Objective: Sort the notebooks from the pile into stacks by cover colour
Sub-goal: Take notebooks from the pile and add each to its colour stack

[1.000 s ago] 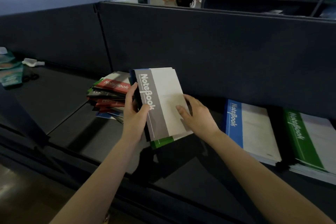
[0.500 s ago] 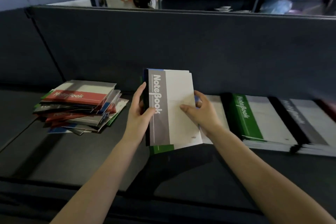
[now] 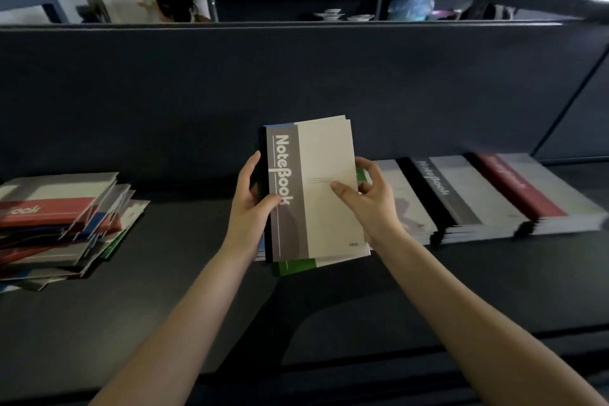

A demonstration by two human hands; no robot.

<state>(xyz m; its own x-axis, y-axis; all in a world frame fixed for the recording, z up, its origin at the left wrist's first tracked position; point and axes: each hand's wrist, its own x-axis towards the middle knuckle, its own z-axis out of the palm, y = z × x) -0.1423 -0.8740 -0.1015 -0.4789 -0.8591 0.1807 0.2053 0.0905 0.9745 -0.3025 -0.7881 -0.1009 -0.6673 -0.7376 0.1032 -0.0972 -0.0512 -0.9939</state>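
Note:
I hold a small bundle of notebooks above the dark desk. The top one is a grey-spined notebook, with blue and green covers peeking out underneath. My left hand grips the bundle's spine side, thumb on the cover. My right hand pinches the right edge of the grey notebook, thumb on top. The mixed pile lies at the left, a red cover uppermost. Sorted stacks sit at the right: a grey stack and a red stack. The stack just behind my right hand is mostly hidden.
A dark partition wall runs along the back of the desk. Shelves with boxes and bowls stand beyond it. Another person is partly visible past the partition at the upper left.
My view has swung right, so the pile slid left and the grey and red stacks came into sight. The bundle stays in both hands; my right fingers now curl round its right edge.

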